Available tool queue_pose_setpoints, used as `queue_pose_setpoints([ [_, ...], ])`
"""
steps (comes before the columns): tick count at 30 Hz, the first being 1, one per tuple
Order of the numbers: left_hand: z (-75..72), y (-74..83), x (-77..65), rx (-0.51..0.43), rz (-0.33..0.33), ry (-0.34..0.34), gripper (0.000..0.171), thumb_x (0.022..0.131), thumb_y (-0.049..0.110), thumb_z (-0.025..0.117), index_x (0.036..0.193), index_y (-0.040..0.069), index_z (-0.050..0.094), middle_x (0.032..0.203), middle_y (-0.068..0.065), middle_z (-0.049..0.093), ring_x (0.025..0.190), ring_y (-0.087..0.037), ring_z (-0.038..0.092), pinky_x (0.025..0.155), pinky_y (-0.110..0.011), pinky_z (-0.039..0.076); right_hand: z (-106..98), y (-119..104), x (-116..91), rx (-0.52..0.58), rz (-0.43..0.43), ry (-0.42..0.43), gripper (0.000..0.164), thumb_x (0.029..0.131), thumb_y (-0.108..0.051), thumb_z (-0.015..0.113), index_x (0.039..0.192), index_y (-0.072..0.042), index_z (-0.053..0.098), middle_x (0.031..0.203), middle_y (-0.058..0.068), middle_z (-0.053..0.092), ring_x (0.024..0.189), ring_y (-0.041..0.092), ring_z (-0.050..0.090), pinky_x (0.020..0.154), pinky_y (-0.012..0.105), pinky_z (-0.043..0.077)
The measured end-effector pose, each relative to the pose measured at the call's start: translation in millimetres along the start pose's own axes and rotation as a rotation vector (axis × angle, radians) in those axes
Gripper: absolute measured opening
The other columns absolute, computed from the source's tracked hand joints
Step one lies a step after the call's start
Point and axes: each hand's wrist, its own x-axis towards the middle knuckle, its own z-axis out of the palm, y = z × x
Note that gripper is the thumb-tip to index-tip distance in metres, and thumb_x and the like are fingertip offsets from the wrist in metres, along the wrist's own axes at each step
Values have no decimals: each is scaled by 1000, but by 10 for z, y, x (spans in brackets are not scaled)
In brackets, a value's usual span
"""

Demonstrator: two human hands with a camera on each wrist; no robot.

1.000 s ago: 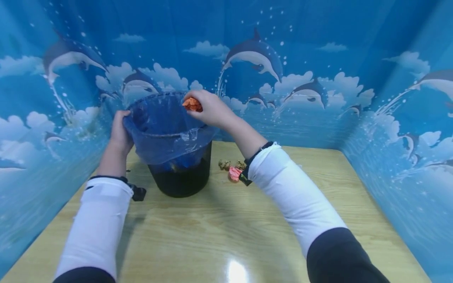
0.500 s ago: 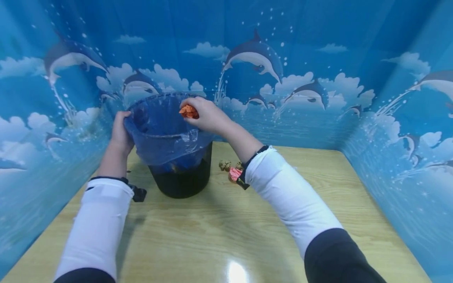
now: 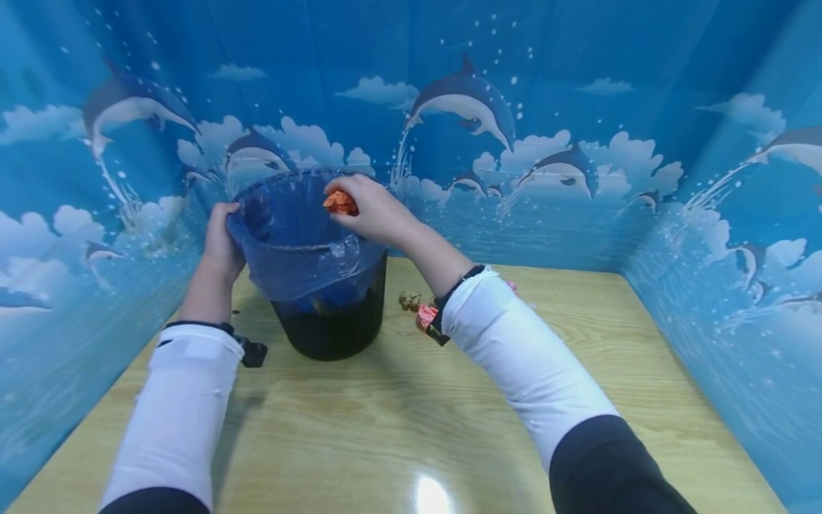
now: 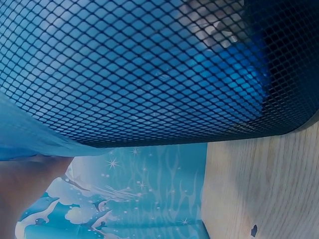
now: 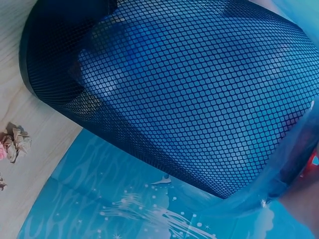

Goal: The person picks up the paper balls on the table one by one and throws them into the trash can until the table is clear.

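A black mesh trash bin (image 3: 334, 335) stands upright at the left on the table, lined with a translucent blue bag (image 3: 295, 275) folded over its rim. My left hand (image 3: 220, 241) grips the bin's left rim, its thumb at the top edge; most of its fingers are hidden behind the bag. Over the right part of the bin's mouth, my right hand (image 3: 375, 213) pinches a crumpled orange paper ball (image 3: 340, 203) between thumb and fingers. Through the mesh in the left wrist view, a pale crumpled thing (image 4: 217, 25) shows inside the bin.
Right of the bin lie a brown crumpled paper ball (image 3: 409, 301) and a pink one (image 3: 427, 315), partly behind my right wrist. Another pink bit (image 3: 512, 287) peeks out beyond the right sleeve. Dolphin-printed curtains (image 3: 565, 86) enclose the wooden table (image 3: 359, 435) at back and sides.
My right hand has shifted slightly left and down with the orange paper ball. The right sleeve now covers one brown ball, and a pink bit has come into view. My left hand keeps its grip.
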Motion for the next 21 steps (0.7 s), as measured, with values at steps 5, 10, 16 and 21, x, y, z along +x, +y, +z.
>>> queue_pose_setpoints([
  [5,1,-4,-2,11,-14,10,89,93,44,36,146,27,-33,154,16,-33,143,-4,-27,118,-24,-9,-12,18,0,-7,-7,-14,51,96,-31,59,144,-18,44,148,6,42,131,19,45,104,32,42],
  [10,6,-12,-6,19,-15,20,89,93,44,37,147,28,-32,155,16,-32,143,-5,-27,119,-25,-8,-38,38,5,-29,20,-69,61,96,-39,57,150,-22,35,157,1,31,145,16,27,117,32,26],
  [16,1,-6,-8,7,-16,26,90,92,43,38,146,29,-33,154,17,-33,142,-4,-28,119,-25,-9,-92,67,-9,-53,20,-103,65,96,-41,56,153,-23,29,159,1,25,148,18,21,119,36,22],
  [21,1,-3,-10,10,-15,18,89,93,44,37,146,29,-33,154,17,-33,142,-5,-28,118,-25,-9,-139,85,-32,-68,22,-115,68,97,-42,55,155,-24,25,161,3,22,148,21,19,120,39,21],
])
